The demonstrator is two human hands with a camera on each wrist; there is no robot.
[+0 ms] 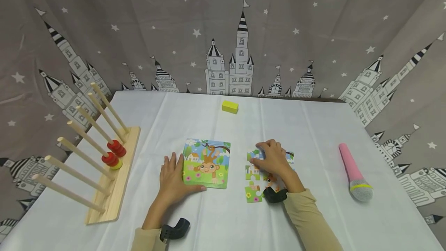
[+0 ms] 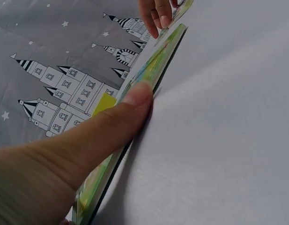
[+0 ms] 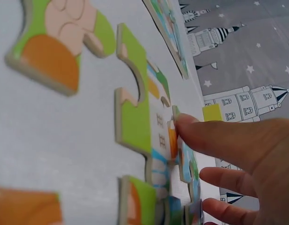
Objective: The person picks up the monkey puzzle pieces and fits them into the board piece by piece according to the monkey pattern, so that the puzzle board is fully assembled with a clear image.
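A square picture puzzle (image 1: pixel 206 164) in a frame, showing a monkey hanging from a branch, lies in the middle of the white table. My left hand (image 1: pixel 172 177) rests at its left side, fingers fairly straight and spread, and the thumb (image 2: pixel 139 93) lies along the near edge. To the right, several loose puzzle pieces (image 1: pixel 253 195) are laid out close together. Over their upper part is my right hand (image 1: pixel 273 158), its fingertips at the pieces and hiding some of them. In the right wrist view, the thumb (image 3: pixel 186 124) touches a piece, apart from the other fingers.
On the left stands a wooden peg rack (image 1: pixel 118 189) with upright rods and red and yellow rings (image 1: pixel 111 160). A yellow block (image 1: pixel 230 107) sits near the far edge. At the right lies a pink toy microphone (image 1: pixel 350 164). Behind the table hangs a grey castle-print curtain (image 1: pixel 167 30).
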